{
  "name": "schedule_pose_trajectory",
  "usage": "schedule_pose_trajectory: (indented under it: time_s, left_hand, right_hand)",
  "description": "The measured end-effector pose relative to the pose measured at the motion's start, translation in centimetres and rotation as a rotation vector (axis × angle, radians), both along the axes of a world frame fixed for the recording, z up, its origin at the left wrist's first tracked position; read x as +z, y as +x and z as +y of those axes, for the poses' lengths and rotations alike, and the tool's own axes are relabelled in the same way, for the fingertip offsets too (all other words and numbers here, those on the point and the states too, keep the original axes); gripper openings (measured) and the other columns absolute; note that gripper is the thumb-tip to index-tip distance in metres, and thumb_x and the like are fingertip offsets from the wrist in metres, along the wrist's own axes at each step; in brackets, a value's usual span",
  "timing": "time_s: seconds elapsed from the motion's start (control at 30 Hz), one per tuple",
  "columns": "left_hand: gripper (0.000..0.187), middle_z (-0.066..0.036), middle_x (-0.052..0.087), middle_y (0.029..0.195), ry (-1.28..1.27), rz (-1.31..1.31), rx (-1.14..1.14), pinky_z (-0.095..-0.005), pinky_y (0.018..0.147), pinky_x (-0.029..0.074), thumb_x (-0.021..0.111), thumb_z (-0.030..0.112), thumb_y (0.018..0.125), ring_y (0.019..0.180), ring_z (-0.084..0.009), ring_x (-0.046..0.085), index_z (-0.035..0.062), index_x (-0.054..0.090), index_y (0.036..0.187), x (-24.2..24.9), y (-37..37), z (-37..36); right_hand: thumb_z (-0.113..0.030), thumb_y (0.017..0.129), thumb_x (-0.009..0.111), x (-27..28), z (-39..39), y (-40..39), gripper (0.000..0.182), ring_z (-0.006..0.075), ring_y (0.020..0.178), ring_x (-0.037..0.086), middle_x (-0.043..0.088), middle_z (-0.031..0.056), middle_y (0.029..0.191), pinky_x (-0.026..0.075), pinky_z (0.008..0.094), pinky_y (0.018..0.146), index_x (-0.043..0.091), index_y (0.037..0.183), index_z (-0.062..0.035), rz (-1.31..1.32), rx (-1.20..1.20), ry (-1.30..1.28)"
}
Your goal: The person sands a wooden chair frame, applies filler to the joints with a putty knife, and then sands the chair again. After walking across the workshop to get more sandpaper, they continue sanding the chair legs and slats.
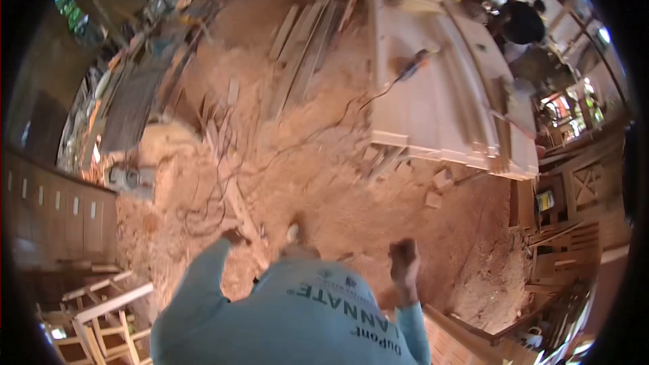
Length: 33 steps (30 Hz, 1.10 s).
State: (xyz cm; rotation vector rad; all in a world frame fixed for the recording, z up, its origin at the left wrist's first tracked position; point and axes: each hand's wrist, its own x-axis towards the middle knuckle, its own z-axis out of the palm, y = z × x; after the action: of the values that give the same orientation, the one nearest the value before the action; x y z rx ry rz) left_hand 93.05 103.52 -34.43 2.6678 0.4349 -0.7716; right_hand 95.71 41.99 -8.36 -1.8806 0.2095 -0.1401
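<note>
My left hand hangs low beside my body, small and blurred past the light blue sleeve; its fingers cannot be made out. Beside it, a long narrow wooden strip lies on the dusty ground. My right hand is held out over bare reddish ground, its fingers curled into a fist. Whether anything is inside that fist is hidden. Ahead on the right, a corded power tool rests on a stack of pale wooden panels, apart from both hands.
A dark cord trails across the sawdust-covered floor into loops at the left. Long planks lie ahead; wood offcuts are scattered near the panels. Wooden frames stand at lower left, a drawer cabinet at left.
</note>
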Motion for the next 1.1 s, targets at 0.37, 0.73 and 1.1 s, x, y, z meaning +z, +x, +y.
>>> schedule_pose_trajectory:
  time_s: [0.37, 0.73, 1.1]
  left_hand:
    - [0.049, -0.019, 0.075, 0.111, -0.085, -0.064, 0.231, -0.0487, 0.097, 0.054, 0.069, 0.051, 0.087, 0.108, -0.0373, 0.07, 0.0082, 0.074, 0.11, -3.5, 9.2, 14.4]
    - [0.035, -0.012, 0.071, 0.111, -0.47, 0.079, 0.574, -0.0413, 0.089, 0.059, 0.071, 0.033, 0.091, 0.102, -0.0292, 0.071, 0.0111, 0.071, 0.119, 2.2, 36.3, 12.9]
    - [0.032, -0.014, 0.074, 0.098, -0.086, -0.163, 0.398, -0.0454, 0.072, 0.058, 0.071, 0.035, 0.087, 0.086, -0.0299, 0.074, 0.0042, 0.069, 0.093, -2.9, 47.7, 27.9]
  right_hand:
    - [-0.017, 0.097, 0.07, 0.4, 22.6, 24.9, 0.03, 0.0177, 0.054, 0.06, 0.059, 0.0116, 0.066, 0.048, 0.0335, 0.053, 0.058, 0.075, -0.0005, 0.1, 0.416, -0.223]
    - [-0.031, 0.094, 0.073, -9.6, 27.6, 48.0, 0.034, 0.0142, 0.062, 0.062, 0.065, 0.0108, 0.069, 0.051, 0.0332, 0.057, 0.063, 0.078, -0.002, 0.316, 0.321, -0.212]
    - [-0.021, 0.088, 0.075, -9.6, 35.8, 80.8, 0.017, 0.0268, 0.075, 0.074, 0.074, 0.0116, 0.081, 0.058, 0.0372, 0.067, 0.07, 0.093, -0.0053, -0.01, 0.515, -0.317]
